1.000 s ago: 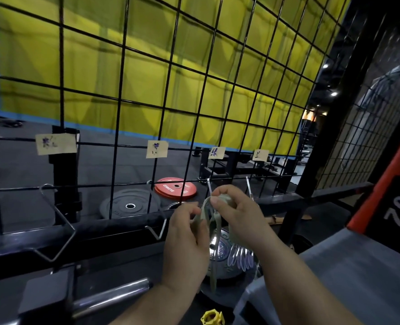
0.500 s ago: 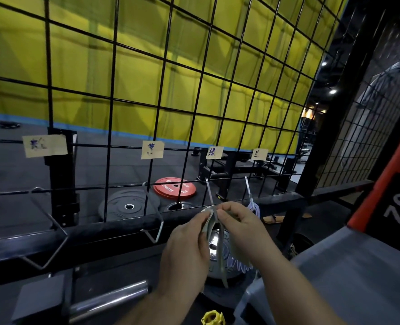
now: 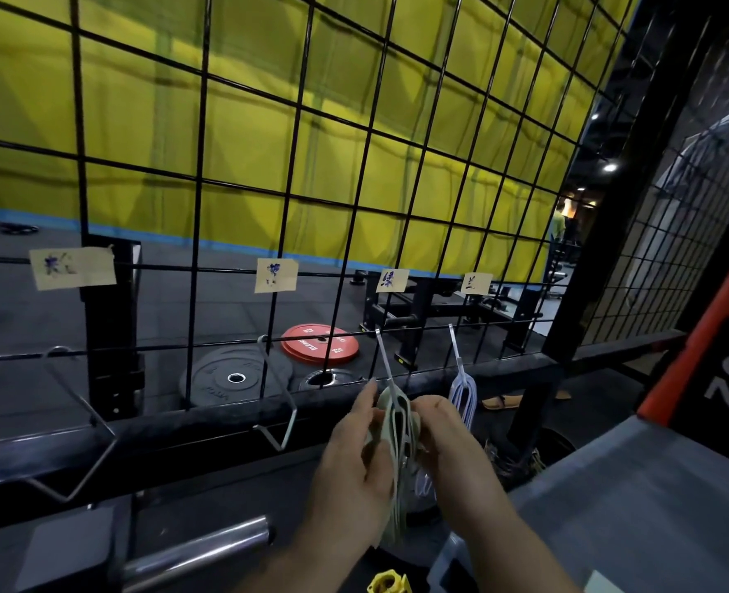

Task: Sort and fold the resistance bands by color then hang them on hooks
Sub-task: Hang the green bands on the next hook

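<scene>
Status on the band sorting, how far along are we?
Done: a bluish-white bundle hangs on the rightmost hook.
In hand: the left hand and right hand both grip the folded pale green bands at the third hook; whether they are seated on it is unclear.
Left: the second hook and far-left hook are bare.
</scene>
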Tool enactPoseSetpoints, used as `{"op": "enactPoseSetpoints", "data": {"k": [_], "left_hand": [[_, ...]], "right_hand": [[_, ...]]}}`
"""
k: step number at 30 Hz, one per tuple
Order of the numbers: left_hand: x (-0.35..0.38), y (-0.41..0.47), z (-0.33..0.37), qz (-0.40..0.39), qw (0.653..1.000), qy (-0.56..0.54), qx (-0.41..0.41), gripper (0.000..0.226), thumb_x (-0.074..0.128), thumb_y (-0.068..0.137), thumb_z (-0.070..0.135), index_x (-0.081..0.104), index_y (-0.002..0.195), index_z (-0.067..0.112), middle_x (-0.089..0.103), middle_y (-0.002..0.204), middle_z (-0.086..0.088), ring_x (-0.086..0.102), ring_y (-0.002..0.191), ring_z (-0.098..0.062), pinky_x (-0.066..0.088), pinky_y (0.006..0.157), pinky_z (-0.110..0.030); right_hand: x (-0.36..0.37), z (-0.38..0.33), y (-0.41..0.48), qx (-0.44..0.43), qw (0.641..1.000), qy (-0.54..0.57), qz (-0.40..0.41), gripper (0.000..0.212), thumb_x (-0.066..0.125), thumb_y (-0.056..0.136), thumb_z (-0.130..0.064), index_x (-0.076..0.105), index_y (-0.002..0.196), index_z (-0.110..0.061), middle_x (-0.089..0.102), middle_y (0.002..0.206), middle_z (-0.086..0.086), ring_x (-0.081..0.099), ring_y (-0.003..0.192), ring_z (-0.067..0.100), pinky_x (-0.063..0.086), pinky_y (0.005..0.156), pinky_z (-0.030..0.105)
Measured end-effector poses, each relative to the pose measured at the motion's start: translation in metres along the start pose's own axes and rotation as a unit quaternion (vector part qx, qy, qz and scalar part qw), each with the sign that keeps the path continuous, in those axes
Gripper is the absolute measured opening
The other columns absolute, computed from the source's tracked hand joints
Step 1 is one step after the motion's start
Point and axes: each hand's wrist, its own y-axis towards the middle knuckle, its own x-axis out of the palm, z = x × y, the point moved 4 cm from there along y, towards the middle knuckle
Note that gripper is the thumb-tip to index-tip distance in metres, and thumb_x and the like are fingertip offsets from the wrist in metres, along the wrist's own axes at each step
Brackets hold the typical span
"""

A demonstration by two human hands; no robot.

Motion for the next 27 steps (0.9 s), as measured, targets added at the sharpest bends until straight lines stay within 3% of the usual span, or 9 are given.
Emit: {"op": "enactPoseSetpoints", "data": {"k": [3, 5, 8, 13, 16, 22, 25, 27], "left_hand": [[0.001, 0.003, 0.007, -0.01, 0.999, 0.039, 0.028, 0.062, 0.043, 0.098, 0.014, 0.022, 0.14, 0.054, 0.033, 0.124, 0.036, 0.037, 0.11, 0.023, 0.033, 0.084, 0.002], [0.002, 0.006, 0.009, -0.017, 0.997, 0.066, 0.045, 0.058, 0.041, 0.097, 0.015, 0.028, 0.142, 0.05, 0.033, 0.122, 0.034, 0.039, 0.115, 0.013, 0.038, 0.094, -0.009], [0.0, 0.007, 0.013, -0.016, 0.993, 0.104, 0.056, 0.052, 0.041, 0.099, 0.027, 0.027, 0.145, 0.045, 0.036, 0.126, 0.028, 0.036, 0.122, 0.002, 0.038, 0.1, -0.022], [-0.003, 0.002, 0.017, -0.007, 0.991, 0.127, 0.041, 0.05, 0.043, 0.098, 0.038, 0.027, 0.145, 0.044, 0.038, 0.127, 0.025, 0.033, 0.124, 0.001, 0.032, 0.099, -0.018], [-0.005, 0.002, 0.018, 0.0, 0.989, 0.142, 0.033, 0.051, 0.047, 0.096, 0.038, 0.03, 0.144, 0.043, 0.04, 0.124, 0.026, 0.034, 0.121, 0.0, 0.035, 0.096, -0.018], [-0.004, 0.002, 0.02, 0.016, 0.985, 0.171, 0.028, 0.053, 0.048, 0.097, 0.031, 0.029, 0.146, 0.041, 0.039, 0.131, 0.024, 0.029, 0.126, 0.001, 0.033, 0.098, -0.016], [-0.002, 0.001, 0.019, 0.013, 0.984, 0.17, 0.042, 0.054, 0.046, 0.098, 0.025, 0.028, 0.147, 0.039, 0.037, 0.126, 0.024, 0.024, 0.119, 0.005, 0.021, 0.093, -0.004], [-0.001, 0.002, 0.019, 0.025, 0.98, 0.188, 0.065, 0.053, 0.051, 0.095, 0.02, 0.038, 0.144, 0.035, 0.037, 0.122, 0.022, 0.017, 0.111, 0.009, 0.017, 0.088, 0.002]], "right_hand": [[0.0, 0.003, 0.005, 0.029, 0.999, 0.036, 0.023, 0.042, 0.047, 0.097, -0.044, 0.06, 0.101, -0.005, 0.063, 0.091, 0.021, 0.063, 0.083, 0.024, 0.052, 0.079, 0.045], [0.001, 0.004, 0.007, 0.044, 0.997, 0.047, 0.033, 0.04, 0.057, 0.091, -0.044, 0.06, 0.104, -0.006, 0.065, 0.09, 0.02, 0.064, 0.082, 0.024, 0.053, 0.073, 0.04], [0.005, 0.004, 0.007, 0.065, 0.996, 0.069, -0.001, 0.057, 0.068, 0.081, -0.048, 0.059, 0.116, -0.004, 0.067, 0.106, 0.025, 0.067, 0.09, 0.031, 0.054, 0.071, 0.037], [0.004, 0.006, 0.008, 0.068, 0.989, 0.129, -0.012, 0.037, 0.055, 0.093, -0.029, 0.063, 0.115, -0.001, 0.067, 0.108, 0.027, 0.066, 0.093, 0.033, 0.055, 0.076, 0.039], [0.002, 0.004, 0.008, 0.077, 0.987, 0.141, -0.011, 0.04, 0.06, 0.085, -0.027, 0.065, 0.112, 0.001, 0.067, 0.108, 0.028, 0.066, 0.095, 0.037, 0.054, 0.078, 0.041], [-0.006, 0.002, 0.01, 0.1, 0.983, 0.156, 0.014, 0.023, 0.051, 0.096, -0.012, 0.065, 0.109, 0.001, 0.069, 0.104, 0.024, 0.067, 0.084, 0.03, 0.056, 0.071, 0.037], [-0.007, 0.003, 0.012, 0.105, 0.984, 0.139, 0.024, 0.023, 0.049, 0.097, -0.009, 0.063, 0.111, 0.002, 0.07, 0.097, 0.021, 0.067, 0.079, 0.028, 0.056, 0.067, 0.034], [-0.006, 0.002, 0.012, 0.104, 0.985, 0.137, 0.021, 0.023, 0.05, 0.096, -0.008, 0.063, 0.111, 0.003, 0.07, 0.093, 0.021, 0.066, 0.076, 0.026, 0.056, 0.064, 0.032]]}}
